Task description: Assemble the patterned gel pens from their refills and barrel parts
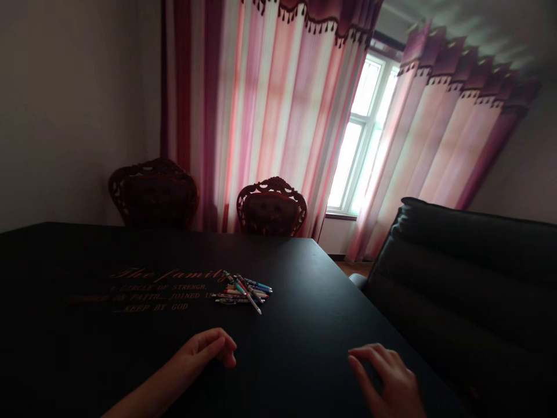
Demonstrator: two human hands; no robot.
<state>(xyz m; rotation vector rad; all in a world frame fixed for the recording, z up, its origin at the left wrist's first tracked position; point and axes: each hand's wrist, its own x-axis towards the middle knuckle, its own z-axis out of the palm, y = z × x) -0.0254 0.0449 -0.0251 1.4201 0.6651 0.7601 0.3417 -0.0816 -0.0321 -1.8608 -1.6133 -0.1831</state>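
A small pile of pens (244,293) lies on the dark table, several of them crossed over one another, in white, teal, blue and red. Closer to me, my left hand (213,346) is loosely curled with the thumb against the bent fingers; nothing shows in it. It is apart from the pens. Off to the right, near the table's right edge, my right hand (385,374) has bent fingers with a gap between thumb and forefinger, and holds nothing.
Printed lettering (161,288) marks the black table (300,342) left of the pens. Two carved wooden chairs (272,209) stand behind the far edge. A black padded chair (470,278) is at the right. Striped curtains (270,116) flank a bright window (359,136).
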